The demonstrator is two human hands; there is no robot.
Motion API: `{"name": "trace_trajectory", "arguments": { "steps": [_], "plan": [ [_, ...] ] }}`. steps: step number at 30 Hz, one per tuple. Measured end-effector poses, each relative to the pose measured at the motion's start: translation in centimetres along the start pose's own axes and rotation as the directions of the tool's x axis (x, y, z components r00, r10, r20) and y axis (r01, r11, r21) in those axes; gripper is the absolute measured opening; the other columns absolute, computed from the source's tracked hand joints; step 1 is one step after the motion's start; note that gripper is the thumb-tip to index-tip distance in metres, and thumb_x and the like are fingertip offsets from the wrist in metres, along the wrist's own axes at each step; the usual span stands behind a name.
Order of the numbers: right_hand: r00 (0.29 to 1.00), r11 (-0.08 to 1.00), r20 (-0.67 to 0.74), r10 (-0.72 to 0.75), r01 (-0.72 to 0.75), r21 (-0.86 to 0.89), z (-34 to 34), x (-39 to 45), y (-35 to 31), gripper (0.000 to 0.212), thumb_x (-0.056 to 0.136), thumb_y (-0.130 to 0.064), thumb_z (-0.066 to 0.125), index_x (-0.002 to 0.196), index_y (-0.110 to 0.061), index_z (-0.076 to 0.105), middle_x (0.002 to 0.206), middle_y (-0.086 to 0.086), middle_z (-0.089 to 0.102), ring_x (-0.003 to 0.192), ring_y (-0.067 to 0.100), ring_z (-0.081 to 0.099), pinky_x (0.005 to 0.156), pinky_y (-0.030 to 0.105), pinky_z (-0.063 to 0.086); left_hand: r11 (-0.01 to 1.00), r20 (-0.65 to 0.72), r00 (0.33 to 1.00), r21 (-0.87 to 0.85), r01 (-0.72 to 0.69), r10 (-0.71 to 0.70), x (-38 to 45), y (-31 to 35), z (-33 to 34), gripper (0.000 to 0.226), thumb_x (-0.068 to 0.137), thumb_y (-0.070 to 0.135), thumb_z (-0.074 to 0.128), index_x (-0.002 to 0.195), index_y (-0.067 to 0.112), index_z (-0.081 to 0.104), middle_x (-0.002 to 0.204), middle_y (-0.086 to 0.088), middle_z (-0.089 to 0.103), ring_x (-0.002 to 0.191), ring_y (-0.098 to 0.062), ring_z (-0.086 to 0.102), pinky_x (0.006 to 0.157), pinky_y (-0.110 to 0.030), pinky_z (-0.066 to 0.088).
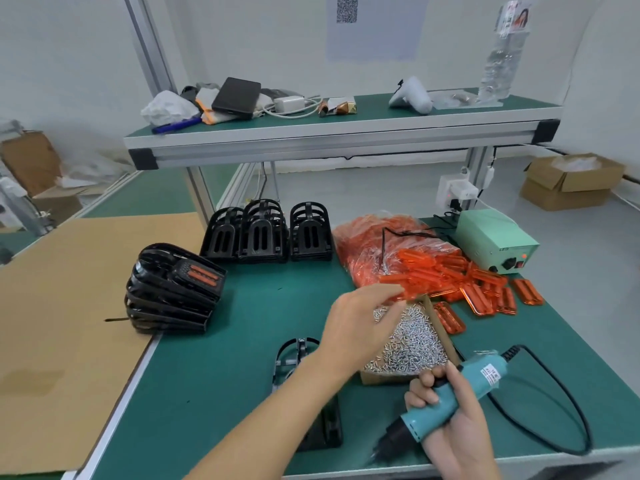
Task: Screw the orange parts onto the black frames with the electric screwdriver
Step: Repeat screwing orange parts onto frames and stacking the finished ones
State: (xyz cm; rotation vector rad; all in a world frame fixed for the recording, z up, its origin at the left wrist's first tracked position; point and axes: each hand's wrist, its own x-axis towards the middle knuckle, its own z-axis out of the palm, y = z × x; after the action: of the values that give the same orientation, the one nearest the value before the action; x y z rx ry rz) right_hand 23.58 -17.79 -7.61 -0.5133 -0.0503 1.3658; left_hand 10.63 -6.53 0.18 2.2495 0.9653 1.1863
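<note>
Head view looks down on a green tabletop [221,362] where the left hand [360,327] reaches forward over a cardboard box of small silver screws [408,341], its fingertips pinching an orange part [398,295] at the near edge of the loose orange pile [460,282] that spills from a clear bag [377,244]. The right hand [446,407] is wrapped round the teal electric screwdriver [450,396], bit end pointing down and toward the person, its black cable [561,403] looping away over the tabletop. Close to the person, partly hidden under the left forearm, lies a black frame [298,355] that seems to be the one being worked on; whether it already carries an orange part cannot be told. A leaning stack of black frames [173,292] stands to the left, the topmost showing an orange part fitted, and more bare black frames [266,233] stand in a row further back. The step in hand looks like fetching the next orange part. The next move likely calls for carrying it back to the near frame, seating it squarely in its recess, then picking a screw from the box and bringing the driver upright over the hole while the left hand steadies the frame.
</note>
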Motion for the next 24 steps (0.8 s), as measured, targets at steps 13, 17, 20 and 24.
{"name": "trace_trajectory", "arguments": {
  "steps": [13, 17, 20, 24],
  "plan": [
    [0.998, 0.996, 0.012, -0.065, 0.065, -0.056, -0.6, 0.0, 0.8, 0.020, 0.092, -0.029, 0.062, 0.075, -0.019, 0.062, 0.073, -0.002, 0.052, 0.055, 0.005, 0.043, 0.053, 0.019, 0.045, 0.981, -0.025, 0.995, 0.168, 0.102, -0.099, -17.2, -5.9, -8.7, 0.026, 0.095, 0.029, 0.069, 0.119, 0.031, 0.076, 0.131, 0.028, 0.064, 0.122, -0.005, 0.059, 0.103, -0.024, 0.047],
    [0.998, 0.997, 0.007, -0.065, 0.065, -0.043, -0.4, -0.4, 0.8, 0.021, 0.094, -0.028, 0.061, 0.075, -0.019, 0.062, 0.074, -0.001, 0.051, 0.054, 0.005, 0.043, 0.052, 0.019, 0.045, 0.977, 0.039, 0.997, 0.207, 0.057, -0.066, -18.8, -6.4, -7.3, 0.029, 0.094, 0.022, 0.073, 0.122, 0.028, 0.075, 0.136, 0.026, 0.062, 0.124, -0.006, 0.056, 0.104, -0.028, 0.048],
    [0.998, 0.998, 0.004, -0.058, 0.058, -0.037, -0.2, -0.5, 0.7, 0.019, 0.093, -0.028, 0.061, 0.076, -0.018, 0.062, 0.074, -0.001, 0.052, 0.054, 0.006, 0.043, 0.051, 0.020, 0.045, 0.966, 0.053, 0.998, 0.260, 0.012, -0.027, -19.2, -6.7, -6.9, 0.028, 0.094, 0.024, 0.071, 0.122, 0.027, 0.075, 0.137, 0.024, 0.061, 0.128, -0.006, 0.053, 0.109, -0.033, 0.046],
    [0.998, 0.998, 0.008, -0.059, 0.059, -0.035, -0.3, -0.6, 0.7, 0.024, 0.096, -0.028, 0.059, 0.075, -0.018, 0.063, 0.074, -0.001, 0.052, 0.054, 0.005, 0.043, 0.052, 0.020, 0.045, 0.959, 0.064, 0.997, 0.284, 0.019, -0.039, -19.6, -6.7, -7.2, 0.027, 0.095, 0.029, 0.070, 0.122, 0.028, 0.074, 0.137, 0.025, 0.061, 0.137, -0.006, 0.048, 0.110, -0.028, 0.044]
  ]
}}
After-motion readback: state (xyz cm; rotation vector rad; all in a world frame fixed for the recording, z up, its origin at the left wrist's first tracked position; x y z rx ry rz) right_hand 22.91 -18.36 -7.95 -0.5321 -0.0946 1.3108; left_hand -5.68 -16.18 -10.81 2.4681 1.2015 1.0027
